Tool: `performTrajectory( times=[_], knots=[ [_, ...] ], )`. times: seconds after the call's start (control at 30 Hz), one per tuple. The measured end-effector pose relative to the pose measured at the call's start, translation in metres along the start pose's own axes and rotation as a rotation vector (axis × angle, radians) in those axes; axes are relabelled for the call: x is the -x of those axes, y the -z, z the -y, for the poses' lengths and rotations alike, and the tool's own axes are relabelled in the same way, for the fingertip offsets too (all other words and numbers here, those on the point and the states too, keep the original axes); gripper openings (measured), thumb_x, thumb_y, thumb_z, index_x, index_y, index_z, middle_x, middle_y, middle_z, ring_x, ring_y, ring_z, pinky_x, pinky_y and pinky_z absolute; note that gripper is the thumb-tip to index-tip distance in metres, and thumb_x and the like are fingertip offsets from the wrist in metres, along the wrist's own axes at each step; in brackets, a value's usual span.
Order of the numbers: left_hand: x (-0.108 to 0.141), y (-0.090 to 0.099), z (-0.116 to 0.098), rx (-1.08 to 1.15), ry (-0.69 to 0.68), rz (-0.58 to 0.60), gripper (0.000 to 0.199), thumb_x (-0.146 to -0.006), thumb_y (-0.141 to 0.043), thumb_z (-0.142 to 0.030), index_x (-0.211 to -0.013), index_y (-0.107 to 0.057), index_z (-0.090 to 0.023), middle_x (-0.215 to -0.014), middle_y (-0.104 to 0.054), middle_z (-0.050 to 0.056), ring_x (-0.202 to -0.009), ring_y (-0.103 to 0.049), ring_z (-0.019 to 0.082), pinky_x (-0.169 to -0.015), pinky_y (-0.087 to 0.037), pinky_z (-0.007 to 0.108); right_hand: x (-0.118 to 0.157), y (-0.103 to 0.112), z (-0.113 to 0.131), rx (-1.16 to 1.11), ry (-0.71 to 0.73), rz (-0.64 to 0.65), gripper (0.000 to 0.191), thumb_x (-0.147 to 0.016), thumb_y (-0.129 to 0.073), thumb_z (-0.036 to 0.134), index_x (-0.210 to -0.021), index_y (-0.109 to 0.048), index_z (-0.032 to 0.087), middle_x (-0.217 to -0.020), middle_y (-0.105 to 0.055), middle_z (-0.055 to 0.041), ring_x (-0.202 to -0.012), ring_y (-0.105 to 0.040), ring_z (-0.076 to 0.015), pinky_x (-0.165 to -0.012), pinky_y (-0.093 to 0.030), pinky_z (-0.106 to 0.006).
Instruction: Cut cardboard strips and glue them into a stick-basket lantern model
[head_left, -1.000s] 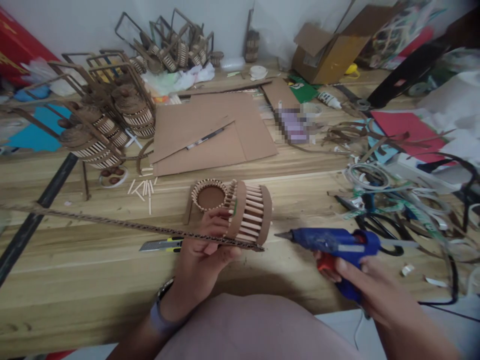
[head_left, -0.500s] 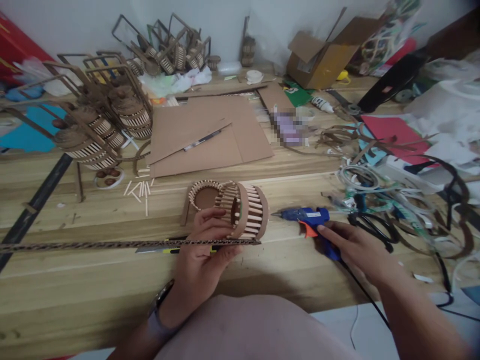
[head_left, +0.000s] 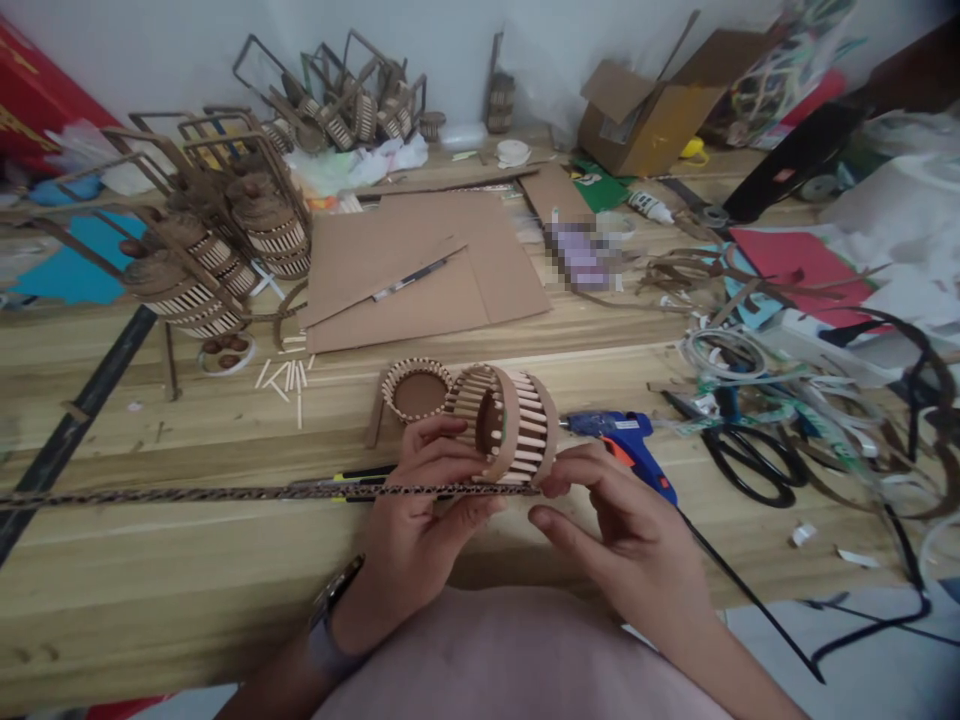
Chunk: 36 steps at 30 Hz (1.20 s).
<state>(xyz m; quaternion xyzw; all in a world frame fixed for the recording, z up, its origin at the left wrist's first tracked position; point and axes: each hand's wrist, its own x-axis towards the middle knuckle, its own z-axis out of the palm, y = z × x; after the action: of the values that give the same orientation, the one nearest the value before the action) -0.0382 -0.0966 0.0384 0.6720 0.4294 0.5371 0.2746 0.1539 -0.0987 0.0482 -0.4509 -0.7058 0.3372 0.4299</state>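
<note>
My left hand (head_left: 427, 510) grips a small barrel of wooden sticks (head_left: 529, 430) between cardboard bands, lying tilted on its side. A long corrugated cardboard strip (head_left: 247, 492) runs edge-on along its underside, pinched by my left thumb and stretching far left. My right hand (head_left: 622, 530) is at the barrel's right lower edge, fingertips by the strip's end, thumb and fingers apart. Just beyond it a blue glue gun (head_left: 626, 432) with an orange trigger lies on the table. A low round stick-walled piece (head_left: 417, 388) with a cardboard base stands behind the barrel.
Loose sticks (head_left: 289, 376) lie left of a flat cardboard sheet (head_left: 420, 270) bearing a pen-like tool. Lidded stick baskets (head_left: 270, 235) stand at back left. Scissors (head_left: 754, 465) and tangled strips are at right. A cutter (head_left: 352, 478) lies partly under the strip. The gun's black cord (head_left: 750, 590) trails right.
My right hand has let go of the glue gun, now lying on the table, and has moved left to the barrel. The barrel has shifted slightly right in my left hand.
</note>
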Motion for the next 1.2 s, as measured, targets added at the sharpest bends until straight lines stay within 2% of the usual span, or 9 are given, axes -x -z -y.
performTrajectory(
  times=[0.23,0.43,0.53,0.73,0.83,0.93,1.1,1.2],
  knots=[
    [0.000,0.000,-0.002,0.066,0.011,0.033,0.012,-0.089,-0.070,-0.035,-0.092,-0.075,-0.023,-0.087,-0.074,0.002,-0.110,-0.058,0.020,-0.099,-0.045,0.032,-0.001,-0.004,-0.005,-0.180,-0.091,0.022,0.010,-0.085,-0.065,0.017,-0.082,-0.061,0.026,-0.078,-0.062,0.0020,-0.079,-0.060,-0.0150,-0.070,-0.047,-0.026],
    [-0.001,-0.001,-0.005,0.070,-0.004,0.059,0.013,-0.089,-0.070,-0.035,-0.093,-0.075,-0.024,-0.088,-0.074,0.002,-0.111,-0.057,0.020,-0.101,-0.045,0.035,-0.001,-0.008,-0.005,-0.326,-0.165,0.001,0.012,-0.083,-0.067,0.018,-0.077,-0.059,0.025,-0.077,-0.062,0.0014,-0.075,-0.058,-0.0148,-0.065,-0.045,-0.025],
    [0.000,-0.001,-0.006,0.042,-0.006,0.032,0.013,-0.090,-0.070,-0.035,-0.092,-0.076,-0.024,-0.086,-0.074,0.003,-0.110,-0.058,0.022,-0.098,-0.048,0.036,-0.002,-0.008,-0.003,-0.353,-0.192,-0.015,0.012,-0.082,-0.069,0.019,-0.075,-0.061,0.024,-0.075,-0.062,0.0016,-0.073,-0.057,-0.0139,-0.065,-0.045,-0.024],
    [0.001,-0.001,-0.007,-0.021,-0.053,-0.006,0.011,-0.090,-0.069,-0.033,-0.093,-0.075,-0.024,-0.085,-0.074,0.002,-0.110,-0.058,0.021,-0.098,-0.047,0.035,-0.001,-0.007,-0.001,-0.506,-0.361,0.048,0.014,-0.084,-0.072,0.035,-0.078,-0.066,0.023,-0.068,-0.058,0.0022,-0.061,-0.049,-0.0109,-0.055,-0.040,-0.022],
    [0.002,-0.001,-0.008,-0.043,-0.072,-0.018,0.011,-0.091,-0.069,-0.033,-0.093,-0.075,-0.024,-0.086,-0.074,0.002,-0.111,-0.057,0.021,-0.098,-0.047,0.036,0.000,-0.010,-0.002,-0.604,-0.434,0.048,0.020,-0.084,-0.072,0.043,-0.081,-0.067,0.023,-0.071,-0.060,0.0012,-0.064,-0.049,-0.0112,-0.057,-0.041,-0.022],
    [0.004,-0.001,-0.009,-0.075,-0.085,-0.025,0.011,-0.091,-0.068,-0.033,-0.093,-0.075,-0.024,-0.085,-0.073,0.003,-0.111,-0.057,0.022,-0.097,-0.048,0.037,0.000,-0.014,-0.001,-0.639,-0.457,0.033,0.022,-0.083,-0.073,0.043,-0.078,-0.065,0.023,-0.072,-0.059,0.0012,-0.066,-0.048,-0.0113,-0.060,-0.041,-0.022],
    [0.005,0.002,-0.009,-0.169,-0.166,0.042,0.012,-0.093,-0.065,-0.028,-0.104,-0.072,-0.026,-0.090,-0.073,0.002,-0.113,-0.057,0.021,-0.101,-0.045,0.038,-0.001,-0.018,0.002,-0.662,-0.457,0.028,0.020,-0.083,-0.071,0.040,-0.079,-0.061,0.023,-0.069,-0.056,0.0022,-0.065,-0.047,-0.0123,-0.060,-0.041,-0.023],
    [0.002,0.003,-0.011,-0.240,-0.252,0.047,0.011,-0.095,-0.063,-0.028,-0.102,-0.071,-0.024,-0.090,-0.074,0.001,-0.110,-0.059,0.019,-0.101,-0.045,0.037,0.000,-0.018,0.003,-0.651,-0.474,0.026,0.013,-0.082,-0.069,0.034,-0.081,-0.060,0.024,-0.071,-0.057,0.0025,-0.067,-0.048,-0.0128,-0.063,-0.042,-0.024]
  ],
)
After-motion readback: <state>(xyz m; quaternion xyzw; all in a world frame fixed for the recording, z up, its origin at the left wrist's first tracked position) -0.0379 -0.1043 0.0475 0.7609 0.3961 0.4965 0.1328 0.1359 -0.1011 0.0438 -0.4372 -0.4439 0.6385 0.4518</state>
